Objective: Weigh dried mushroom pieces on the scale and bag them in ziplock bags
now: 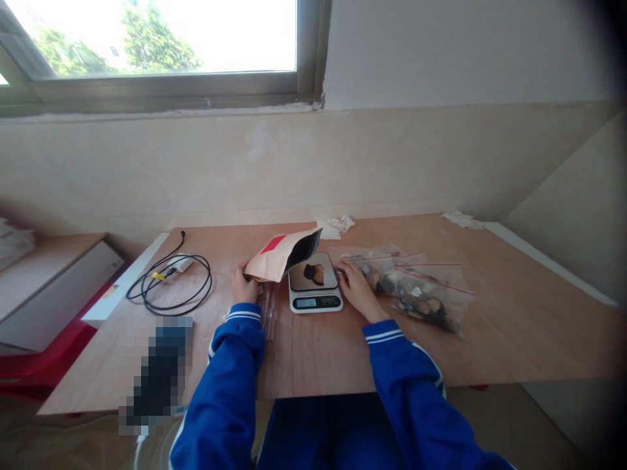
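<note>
My left hand (243,286) is closed on the lower end of a brown paper pouch (274,260) with a red label. The pouch lies tilted, its dark open mouth facing right above the back left of the scale's plate. The white digital kitchen scale (317,305) has a lit display. On its plate rest dark and tan pieces (314,274), which look like dried slices. My right hand (358,288) is at the scale's right edge, fingers partly extended by the nearest clear zip bag; whether they touch it, I cannot make out.
Clear zip bags (426,303) with dark and tan contents lie right of the scale. Flat empty zip bags (269,313) sit under my left wrist. A coiled black cable (209,287), a white adapter (180,263) and a pixelated dark object (161,372) are at left; crumpled tissue (343,224) lies behind.
</note>
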Available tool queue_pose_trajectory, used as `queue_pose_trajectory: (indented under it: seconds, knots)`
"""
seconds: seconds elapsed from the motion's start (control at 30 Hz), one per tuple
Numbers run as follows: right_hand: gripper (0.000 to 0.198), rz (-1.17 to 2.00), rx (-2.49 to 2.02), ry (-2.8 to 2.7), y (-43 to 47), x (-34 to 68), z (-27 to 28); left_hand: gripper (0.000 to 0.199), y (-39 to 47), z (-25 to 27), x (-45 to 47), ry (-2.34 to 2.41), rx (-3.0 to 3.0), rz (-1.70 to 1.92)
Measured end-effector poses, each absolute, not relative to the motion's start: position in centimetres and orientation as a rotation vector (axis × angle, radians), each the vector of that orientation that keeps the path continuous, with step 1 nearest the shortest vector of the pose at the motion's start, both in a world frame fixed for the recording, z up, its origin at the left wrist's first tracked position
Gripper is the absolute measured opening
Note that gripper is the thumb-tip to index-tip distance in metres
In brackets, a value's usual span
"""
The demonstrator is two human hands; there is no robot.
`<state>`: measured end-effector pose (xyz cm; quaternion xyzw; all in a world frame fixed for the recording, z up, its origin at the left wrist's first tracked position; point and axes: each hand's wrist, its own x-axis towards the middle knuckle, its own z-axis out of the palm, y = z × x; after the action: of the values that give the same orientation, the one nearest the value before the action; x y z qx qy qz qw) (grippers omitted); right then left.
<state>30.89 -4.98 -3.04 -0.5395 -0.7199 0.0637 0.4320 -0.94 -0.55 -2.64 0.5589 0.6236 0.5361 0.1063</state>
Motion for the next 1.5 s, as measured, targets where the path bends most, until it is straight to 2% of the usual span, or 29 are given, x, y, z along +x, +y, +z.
queue_pose_trajectory:
  seconds: [0.13,0.27,0.57,0.73,0.93,1.03,1.2,1.33,1.5]
  knots:
    - [0.037,0.158,-1.333,-1.905,-3.5,33.4,-3.7,0.042,-0.7,-2.5,-0.8,1.84,1.639,1.565]
    - [0.037,0.136,-1.365,-1.965,-2.3,33.8,-2.1,0.04,-0.7,-2.5,-0.9,1.843,1.643,1.555]
    - [0.032,-0.115,-1.562,-2.148,-4.4,26.3,2.6,0.039,-0.7,-2.5,-0.9,1.839,1.661,1.567]
    - [0.033,-0.13,-1.585,-2.163,-4.3,25.2,2.4,0.038,-0.8,-2.4,-0.8,1.849,1.64,1.558]
    - [0.03,-0.02,-1.391,-2.188,-4.3,25.1,2.2,0.038,-0.8,-2.4,-0.8,1.824,1.649,1.568]
    - [0.033,-0.004,-1.489,-2.023,-4.7,26.1,1.8,0.04,-0.8,-2.4,-0.8,1.824,1.643,1.561]
    - [0.037,-0.254,-1.869,-1.582,-7.0,30.1,0.8,0.041,-0.7,-2.3,-0.9,1.829,1.639,1.544]
    - [0.053,-0.353,-2.161,-1.193,-9.6,33.8,-0.8,0.043,-0.8,-2.4,-0.8,1.837,1.633,1.529]
    - [0.065,-0.339,-2.288,-1.143,-10.9,38.4,-3.1,0.042,-0.8,-2.3,-0.8,1.827,1.643,1.538]
